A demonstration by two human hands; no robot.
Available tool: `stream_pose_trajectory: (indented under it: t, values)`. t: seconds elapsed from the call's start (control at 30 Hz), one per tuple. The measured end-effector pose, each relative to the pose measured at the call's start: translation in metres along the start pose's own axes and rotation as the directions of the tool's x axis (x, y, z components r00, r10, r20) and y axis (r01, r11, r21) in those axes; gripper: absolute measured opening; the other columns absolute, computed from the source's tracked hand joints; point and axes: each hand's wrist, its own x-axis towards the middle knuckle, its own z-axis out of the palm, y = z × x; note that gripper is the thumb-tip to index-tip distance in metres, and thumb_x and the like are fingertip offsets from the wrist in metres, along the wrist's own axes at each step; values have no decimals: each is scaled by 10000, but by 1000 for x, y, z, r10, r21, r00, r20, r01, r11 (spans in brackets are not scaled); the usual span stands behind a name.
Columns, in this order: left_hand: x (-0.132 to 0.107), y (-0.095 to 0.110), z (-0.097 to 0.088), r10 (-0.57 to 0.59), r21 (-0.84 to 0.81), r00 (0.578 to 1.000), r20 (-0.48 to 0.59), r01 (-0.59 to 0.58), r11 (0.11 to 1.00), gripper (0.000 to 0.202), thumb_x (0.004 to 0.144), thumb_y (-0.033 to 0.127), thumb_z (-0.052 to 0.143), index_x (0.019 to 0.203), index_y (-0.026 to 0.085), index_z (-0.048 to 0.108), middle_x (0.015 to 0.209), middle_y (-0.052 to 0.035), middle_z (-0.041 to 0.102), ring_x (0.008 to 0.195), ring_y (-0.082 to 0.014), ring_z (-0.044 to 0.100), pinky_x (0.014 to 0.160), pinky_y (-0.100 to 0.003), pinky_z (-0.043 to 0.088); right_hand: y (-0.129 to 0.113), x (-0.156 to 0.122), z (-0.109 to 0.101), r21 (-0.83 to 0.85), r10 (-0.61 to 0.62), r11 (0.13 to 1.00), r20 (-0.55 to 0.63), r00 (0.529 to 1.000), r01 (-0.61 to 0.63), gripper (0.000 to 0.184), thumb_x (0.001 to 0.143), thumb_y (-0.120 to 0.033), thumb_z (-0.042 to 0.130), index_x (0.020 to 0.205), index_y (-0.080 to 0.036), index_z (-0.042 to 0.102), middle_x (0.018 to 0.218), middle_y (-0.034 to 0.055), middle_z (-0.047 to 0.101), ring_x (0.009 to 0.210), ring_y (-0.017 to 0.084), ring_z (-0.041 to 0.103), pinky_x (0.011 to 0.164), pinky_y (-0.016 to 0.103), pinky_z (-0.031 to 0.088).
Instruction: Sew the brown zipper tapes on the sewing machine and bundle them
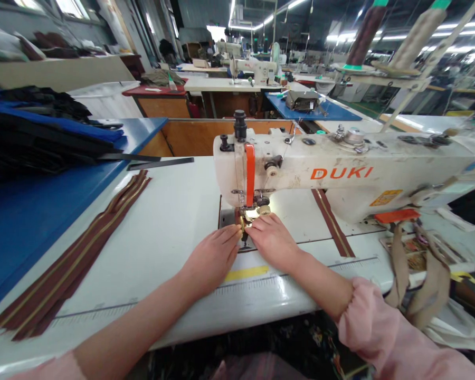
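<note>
At the needle of a white sewing machine (293, 163), my left hand (214, 258) and my right hand (275, 240) meet with fingertips almost touching. Both are closed, pinching a short brown and gold bit of zipper tape (242, 224) under the presser foot; fingers hide most of it. My left hand lies just left of the needle, my right just right of it. Brown zipper strips (91, 232) with gold teeth lie in a long bundle at the left of the white table (162, 211). Another brown zipper strip (332, 224) lies under the machine arm at the right.
Dark and blue fabric (43, 126) is piled on a blue table (142, 137) at the left. Black strips (160, 163) lie near its edge. To the right, beige straps (427, 274) hang beside a parts tray (415, 250). Thread cones (366, 39) stand above the machine.
</note>
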Motion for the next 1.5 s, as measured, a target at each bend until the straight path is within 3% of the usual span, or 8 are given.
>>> stream_pose_trajectory:
  t: [0.17, 0.53, 1.17, 1.27, 1.37, 1.5]
  values:
    - [7, -8, 2, -2, -2, 1000, -7, 2, 1000, 355, 934, 218, 346, 1155, 85, 591, 1204, -131, 625, 1107, -235, 576, 985, -418, 485, 1, 5, 3, -18, 37, 999, -5, 999, -37, 104, 887, -165, 533, 932, -156, 626, 860, 52, 600, 870, 210, 490, 816, 345, 319]
    - [21, -26, 5, -6, 4, 1000, 22, 6, 1000, 400, 937, 214, 295, 1166, 59, 583, 1220, -161, 611, 1126, -248, 561, 985, -441, 473, 0, 4, 5, -20, 73, 997, -36, 997, -74, 99, 887, -145, 521, 841, -158, 607, 822, 38, 584, 835, 195, 479, 809, 333, 323]
    - [27, -27, 5, -61, -14, 998, 6, 61, 998, 363, 944, 220, 325, 1128, 84, 607, 1185, -142, 629, 1111, -239, 565, 993, -418, 465, -1, -1, 6, 70, 133, 989, -98, 986, -127, 153, 890, -156, 512, 875, -175, 663, 789, 51, 599, 808, 202, 483, 764, 330, 353]
    - [11, -20, -2, -62, 0, 998, 17, 62, 998, 349, 934, 189, 342, 1140, 86, 603, 1171, -132, 637, 1079, -228, 581, 981, -405, 476, -1, -6, 5, 117, 145, 985, -148, 978, -129, 171, 886, -150, 508, 904, -176, 676, 783, 58, 600, 810, 204, 488, 765, 327, 377]
    - [-26, -2, -14, -81, 6, 995, 59, 81, 997, 335, 915, 178, 382, 1175, 112, 583, 1196, -111, 627, 1101, -225, 568, 983, -396, 477, -1, -11, 5, 187, 161, 975, -204, 966, -123, 200, 888, -137, 488, 931, -173, 680, 786, 67, 608, 821, 207, 498, 773, 332, 402]
    - [-65, 21, -32, -60, -109, 992, 114, 72, 991, 337, 907, 175, 401, 1205, 169, 560, 1215, -83, 617, 1123, -206, 547, 1007, -390, 456, -3, -11, 7, 249, 158, 963, -208, 965, -104, 208, 886, -133, 477, 926, -166, 679, 786, 73, 612, 808, 214, 507, 757, 348, 425]
